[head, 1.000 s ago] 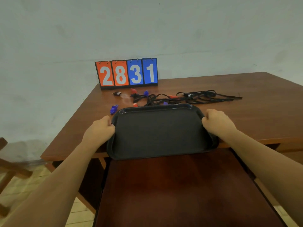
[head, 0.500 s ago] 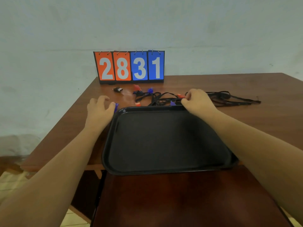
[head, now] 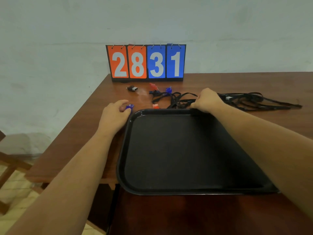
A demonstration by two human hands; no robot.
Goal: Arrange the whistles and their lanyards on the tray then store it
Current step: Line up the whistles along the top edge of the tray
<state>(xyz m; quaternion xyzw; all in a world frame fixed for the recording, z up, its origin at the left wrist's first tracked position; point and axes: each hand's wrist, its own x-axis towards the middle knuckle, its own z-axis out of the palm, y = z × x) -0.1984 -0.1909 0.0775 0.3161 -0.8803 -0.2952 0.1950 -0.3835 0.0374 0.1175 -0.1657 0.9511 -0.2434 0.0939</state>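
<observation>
Hardly anything is done yet: the tray (head: 177,150) lies bare in the centre of the frame with nothing on it. All the whistles and the lanyards (head: 250,101) lie on the surface (head: 254,82) beyond its far rim, below the scoreboard (head: 146,62) at the upper middle. I judge this to be the first pickup, with every piece left to lay out and the tray to store after that. My left grip (head: 115,114) sits just left of the tray's far left corner, palm down, with the forearm running in from the lower left. Its thumb and forefinger pinch the blue whistle (head: 129,107), which is right at that corner and seems to rest on the wood. My right grip (head: 207,100) reaches across the tray from the lower right to the far rim, fingers curled down around the black tangle of lanyards. The fingertips are hidden under the knuckles, so I cannot tell how firmly they hold. A red whistle (head: 155,106) lies just beyond the rim between my two grips. Farther back are a black whistle (head: 132,88), a far red whistle (head: 153,86) and a far blue whistle (head: 168,89), the last two at the tangle's left end.
</observation>
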